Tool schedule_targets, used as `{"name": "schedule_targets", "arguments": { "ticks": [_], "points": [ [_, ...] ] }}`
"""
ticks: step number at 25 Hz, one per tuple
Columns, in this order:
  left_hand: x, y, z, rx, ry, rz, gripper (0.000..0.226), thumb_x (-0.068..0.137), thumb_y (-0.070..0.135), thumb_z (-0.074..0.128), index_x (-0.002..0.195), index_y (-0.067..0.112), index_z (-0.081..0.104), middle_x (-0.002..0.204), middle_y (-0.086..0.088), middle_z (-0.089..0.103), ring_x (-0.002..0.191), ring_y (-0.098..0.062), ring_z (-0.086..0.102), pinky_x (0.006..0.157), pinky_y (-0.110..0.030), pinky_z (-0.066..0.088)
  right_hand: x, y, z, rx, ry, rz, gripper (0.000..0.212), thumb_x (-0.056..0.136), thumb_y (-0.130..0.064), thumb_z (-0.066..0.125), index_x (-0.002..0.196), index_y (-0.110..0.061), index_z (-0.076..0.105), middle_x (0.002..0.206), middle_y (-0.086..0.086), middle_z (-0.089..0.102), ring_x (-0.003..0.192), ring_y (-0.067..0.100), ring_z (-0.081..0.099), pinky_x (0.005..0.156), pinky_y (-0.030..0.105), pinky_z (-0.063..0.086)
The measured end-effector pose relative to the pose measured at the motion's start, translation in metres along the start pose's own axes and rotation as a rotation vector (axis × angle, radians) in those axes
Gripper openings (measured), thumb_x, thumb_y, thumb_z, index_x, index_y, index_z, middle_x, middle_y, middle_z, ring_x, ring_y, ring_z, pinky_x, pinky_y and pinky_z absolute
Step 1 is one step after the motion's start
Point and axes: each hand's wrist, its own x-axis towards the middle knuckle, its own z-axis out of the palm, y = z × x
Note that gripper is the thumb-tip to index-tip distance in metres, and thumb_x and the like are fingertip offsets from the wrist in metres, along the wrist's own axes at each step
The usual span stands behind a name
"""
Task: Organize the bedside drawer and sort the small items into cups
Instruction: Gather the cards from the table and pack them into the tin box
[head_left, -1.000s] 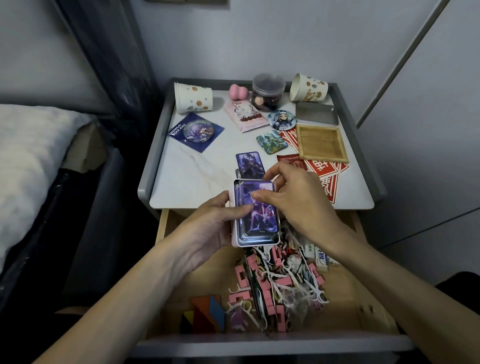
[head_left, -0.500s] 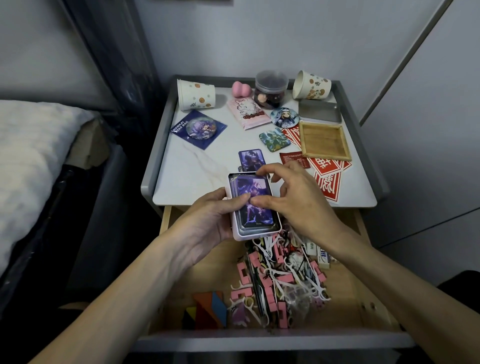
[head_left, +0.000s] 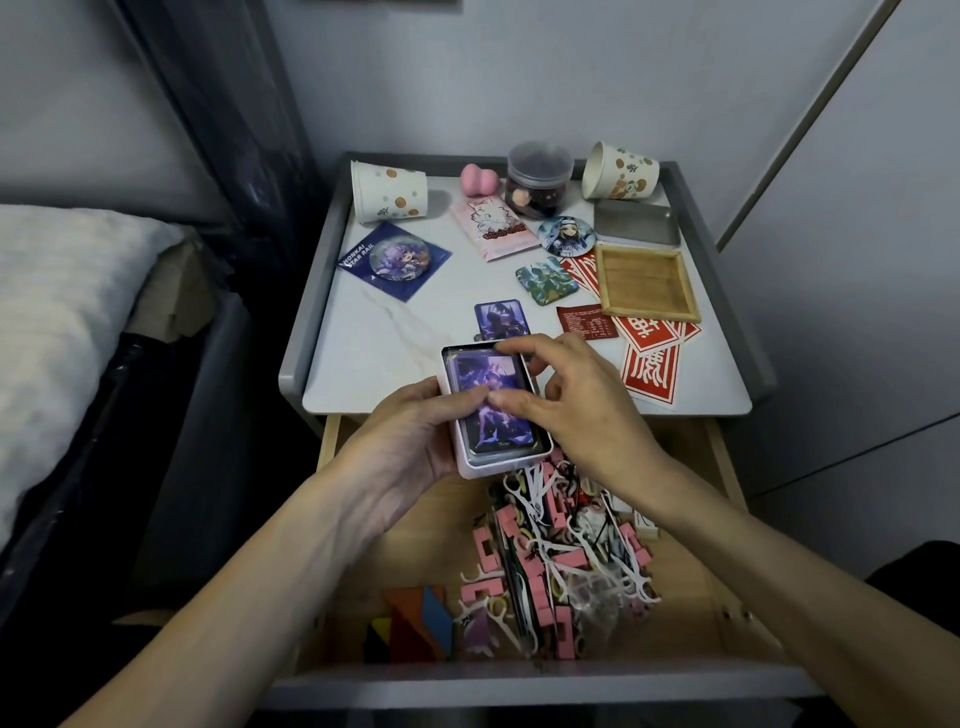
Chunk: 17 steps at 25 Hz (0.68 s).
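Head cam: your left hand (head_left: 410, 441) is wrapped round the box (head_left: 483, 470) from its left side, thumb up on the face. The box hangs right over the front edge of the nightstand (head_left: 374, 353), above the back of the open drawer (head_left: 696, 597). Your right hand (head_left: 566, 410) is on the top card (head_left: 506, 431), index hooked on the far short edge and thumb pressed mid-face, so it's a lengthwise pinch with the other fingers loosely curled. The box's long axis runs away from you, far end tipped a bit left. I'd guess the card lifts up and off toward the far side with the right hand, which is nearer, while the left only has to hold steady. A spare card (head_left: 501, 319) lies flat on the top just beyond the box, probably where this one goes. The left cup (head_left: 389, 191) and right cup (head_left: 621, 171) look to be on their sides at the back corners, well apart from your hands. The pile (head_left: 550, 561) of pink clips and picks sits in the drawer's right half.
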Motion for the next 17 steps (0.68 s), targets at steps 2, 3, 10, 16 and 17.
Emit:
{"name": "schedule_targets", "arguments": {
  "ticks": [2,3,10,16,17],
  "points": [
    [0.002,0.008,-0.004,-0.019,0.096,0.083,0.036,0.091,0.003,0.060,0.125,-0.005,0.056,0.107,-0.022,0.072,0.087,-0.029,0.073,0.066,-0.040,0.060,0.008,0.001,-0.008,0.028,0.046,0.037,0.043,0.091,-0.034,0.063,0.133,-0.035,0.054,0.106,-0.013,0.051,0.084,0.001,0.058,0.063,0.012,0.050],
    [0.004,0.014,-0.009,-0.028,0.157,0.147,0.036,0.092,0.004,0.059,0.126,-0.006,0.054,0.106,-0.020,0.072,0.088,-0.029,0.073,0.068,-0.041,0.061,0.015,0.003,-0.014,0.005,0.097,0.064,0.039,0.093,-0.031,0.063,0.131,-0.032,0.055,0.105,-0.011,0.055,0.085,0.000,0.059,0.064,0.010,0.048],
    [0.012,0.044,-0.032,-0.185,0.363,0.373,0.036,0.097,0.008,0.055,0.133,0.002,0.056,0.116,-0.015,0.071,0.106,-0.031,0.069,0.096,-0.050,0.052,0.087,-0.010,0.006,-0.529,-0.082,0.222,0.047,0.081,-0.050,0.075,0.105,-0.012,0.059,0.109,0.007,0.061,0.094,0.025,0.057,0.072,0.034,0.044],
    [0.006,0.045,-0.031,-0.228,0.360,0.360,0.035,0.096,0.006,0.056,0.131,0.005,0.057,0.117,-0.014,0.071,0.106,-0.030,0.069,0.092,-0.049,0.055,0.124,-0.023,0.026,-0.782,-0.179,0.331,0.057,0.076,-0.047,0.081,0.112,-0.008,0.061,0.118,0.011,0.064,0.109,0.031,0.059,0.080,0.035,0.043],
    [0.005,0.046,-0.030,-0.230,0.353,0.365,0.035,0.096,0.006,0.055,0.131,0.005,0.057,0.116,-0.014,0.071,0.105,-0.030,0.069,0.091,-0.048,0.056,0.124,-0.023,0.024,-0.764,-0.178,0.339,0.058,0.076,-0.046,0.082,0.114,-0.008,0.060,0.118,0.011,0.064,0.109,0.031,0.059,0.078,0.034,0.042]
  ]
}}
